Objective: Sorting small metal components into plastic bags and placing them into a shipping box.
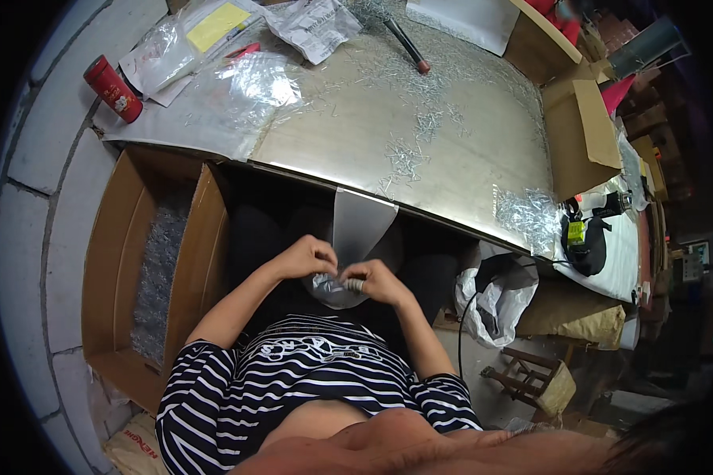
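My left hand (307, 257) is in front of my waist, thumb and fingers pinched together. Close beside it, my right hand (374, 283) is closed too, with a pale band around one finger. The fingertips nearly meet and are slightly blurred; what they pinch is too small to make out. Just beneath them is a shiny, crumpled, see-through plastic bag (337, 294), partly covered by the hands. A stiff translucent sheet (360, 220) hangs from the table's front edge toward my hands.
Small metal pins (406, 161) lie scattered over the metal-topped table (325, 138). A cardboard box (107, 261) with many more stands at my left. At the right are a white bag (483, 313), a black cable (460, 340) and a wooden stool (523, 380). A red can (112, 89) stands at the far left.
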A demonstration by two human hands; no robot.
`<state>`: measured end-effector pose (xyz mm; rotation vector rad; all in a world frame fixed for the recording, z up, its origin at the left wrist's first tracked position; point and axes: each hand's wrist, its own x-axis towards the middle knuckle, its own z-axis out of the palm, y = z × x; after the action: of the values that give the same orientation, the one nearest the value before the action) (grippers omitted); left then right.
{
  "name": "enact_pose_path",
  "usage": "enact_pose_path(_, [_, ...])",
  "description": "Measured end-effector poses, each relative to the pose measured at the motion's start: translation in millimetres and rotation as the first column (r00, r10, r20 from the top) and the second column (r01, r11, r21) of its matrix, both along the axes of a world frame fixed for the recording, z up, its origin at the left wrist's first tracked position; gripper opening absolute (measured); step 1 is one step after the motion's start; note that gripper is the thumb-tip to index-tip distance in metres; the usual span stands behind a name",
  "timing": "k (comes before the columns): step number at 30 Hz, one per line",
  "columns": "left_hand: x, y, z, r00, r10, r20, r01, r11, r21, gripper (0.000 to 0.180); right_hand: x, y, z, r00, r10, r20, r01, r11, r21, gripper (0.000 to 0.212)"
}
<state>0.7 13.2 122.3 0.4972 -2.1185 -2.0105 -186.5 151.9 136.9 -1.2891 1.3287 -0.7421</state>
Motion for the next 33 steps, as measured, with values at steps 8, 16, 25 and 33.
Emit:
enact_pose_path(8, [-7, 4, -28, 0.92, 0.251, 0.301, -0.157, 0.94, -0.304, 0.029, -57, -1, 2, 0.879, -0.071, -0.471, 0.03, 0.995, -0.092, 0.018])
enact_pose_path(16, [-13, 0, -58, 0.952, 0.234, 0.198, -0.179, 0.949, -0.26, 0.037, -162, -150, 78, 0.544, -0.523, -0.657, 0.218, 0.843, -0.491, 0.042])
enact_pose_path(25, [-25, -4, -29, 0.94, 0.337, 0.053, -0.341, 0.929, 0.141, 0.031, -177, -157, 50, 0.571, -0.388, -0.724, -0.002, 0.881, -0.473, 0.051])
enact_pose_path(33, [-31, 8, -39, 0.895, 0.445, -0.005, -0.427, 0.861, 0.276, 0.023, -159, -144, 40, 0.556, -0.577, -0.599, 0.219, 0.796, -0.564, 0.046])
